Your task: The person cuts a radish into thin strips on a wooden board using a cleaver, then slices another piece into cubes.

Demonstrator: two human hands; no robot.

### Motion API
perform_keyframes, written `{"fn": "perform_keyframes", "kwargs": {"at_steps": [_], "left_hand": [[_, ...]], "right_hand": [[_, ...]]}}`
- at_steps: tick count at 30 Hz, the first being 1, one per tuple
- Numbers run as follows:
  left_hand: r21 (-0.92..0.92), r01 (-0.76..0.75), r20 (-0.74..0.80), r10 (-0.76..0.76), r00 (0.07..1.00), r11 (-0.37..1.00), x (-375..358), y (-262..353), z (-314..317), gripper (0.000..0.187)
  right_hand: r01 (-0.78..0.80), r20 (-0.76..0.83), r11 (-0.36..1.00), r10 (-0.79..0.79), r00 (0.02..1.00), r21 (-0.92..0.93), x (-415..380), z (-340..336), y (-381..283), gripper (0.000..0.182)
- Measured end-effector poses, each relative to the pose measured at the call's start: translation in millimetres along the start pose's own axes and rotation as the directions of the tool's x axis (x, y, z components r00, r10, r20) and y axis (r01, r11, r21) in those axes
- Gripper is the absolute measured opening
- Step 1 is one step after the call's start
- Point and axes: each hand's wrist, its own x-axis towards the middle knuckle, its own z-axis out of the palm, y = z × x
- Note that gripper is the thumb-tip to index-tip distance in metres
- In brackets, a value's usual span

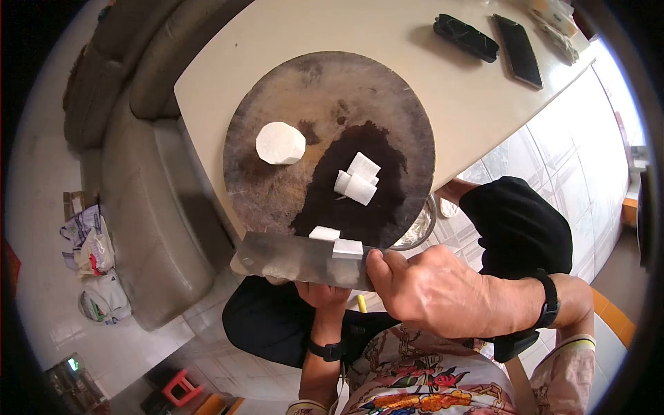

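My right hand (pixel 439 290) is wrapped round the handle end of a cleaver (pixel 294 252), whose broad blade lies across the near edge of a round wooden chopping board (pixel 277 90). One white radish piece (pixel 348 248) rests on the blade, and another piece (pixel 323 233) is at its upper edge. Below the blade is my left hand (pixel 324 295), its fingers mostly hidden behind the metal. On the board's dark wet patch lie several cut radish chunks (pixel 358 181). A larger, faceted radish piece (pixel 280 143) stands at the board's left.
The board sits on a pale table (pixel 221 76). A black case (pixel 467 38) and a phone (pixel 517 52) are at the far right. Partly under the board's right edge shows a metal bowl (pixel 420 228). A grey sofa (pixel 155 214) stands left, with bags (pixel 97 249) on the floor.
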Motion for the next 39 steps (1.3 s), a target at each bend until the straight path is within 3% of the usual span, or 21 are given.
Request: {"fn": "perform_keyframes", "kwargs": {"at_steps": [5,9,11,15,17,18,20,21,23,25,27,29,33,35,37,38,39], "left_hand": [[0.179,-0.070,0.098,0.053,0.994,0.981,-10,-3,-5,0.044],[0.128,0.004,0.118,-0.020,0.993,0.992,-10,1,-6,0.047],[0.049,0.115,0.120,-0.120,0.985,0.992,-9,3,-8,0.051],[0.062,0.007,-0.008,-0.006,1.000,0.998,-16,-6,-1,0.053],[0.283,-0.105,0.315,0.011,0.949,0.953,-38,-27,-3,0.047],[0.284,-0.106,0.314,0.012,0.949,0.953,-39,-28,0,0.047],[0.045,0.027,0.121,-0.032,0.992,0.999,-7,-10,3,0.039],[0.040,0.022,0.120,-0.027,0.992,0.999,0,-4,4,0.039],[-0.359,0.211,-0.015,-0.232,0.973,0.909,13,8,5,0.032],[-0.276,0.107,-0.095,-0.138,0.986,0.955,34,19,1,0.022],[-0.121,-0.057,-0.135,0.040,0.990,0.991,49,26,-4,0.016],[-0.118,-0.063,-0.169,0.042,0.985,0.991,51,28,0,0.017],[-0.174,-0.007,-0.163,-0.022,0.986,0.985,53,34,2,0.025],[-0.215,0.032,-0.163,-0.068,0.984,0.976,60,39,-8,0.028],[-0.302,0.068,-0.171,-0.124,0.977,0.951,68,38,-13,0.027],[-0.391,0.113,-0.158,-0.188,0.969,0.913,73,36,-17,0.027],[-0.540,0.253,-0.059,-0.336,0.940,0.803,87,43,-26,0.028]], "right_hand": [[-0.005,-0.001,1.000,0.005,1.000,-0.005,3,-3,-3,0.051],[-0.015,0.001,0.999,0.015,1.000,0.047,9,-4,-3,0.051],[-0.014,0.027,0.997,0.012,1.000,0.077,13,-6,-4,0.051],[-0.015,0.071,0.996,0.008,0.997,0.091,23,-8,-5,0.050],[0.037,-0.055,0.999,-0.037,0.998,-0.003,26,-4,-6,0.049],[0.003,-0.101,1.000,0.000,0.995,0.023,29,2,-6,0.039],[0.051,-0.141,0.997,-0.042,0.989,0.065,36,10,0,0.034],[0.102,-0.176,0.989,-0.082,0.981,0.104,39,11,2,0.028],[0.044,-0.145,0.995,-0.031,0.989,0.090,43,11,1,0.021],[0.003,-0.177,0.974,0.039,0.984,0.228,47,16,6,0.018],[-0.023,-0.208,0.985,0.059,0.976,0.170,44,20,15,0.015],[-0.149,-0.194,0.972,0.184,0.964,0.179,36,16,23,0.013],[-0.223,-0.162,0.906,0.296,0.942,0.359,24,-2,30,0.015],[-0.214,-0.253,0.834,0.383,0.888,0.509,27,-20,22,0.019],[-0.220,-0.202,0.794,0.392,0.897,0.566,27,-31,27,0.021],[-0.249,-0.087,0.684,0.416,0.905,0.686,25,-38,29,0.022],[-0.283,0.032,0.554,0.418,0.908,0.783,23,-42,29,0.022]]}}
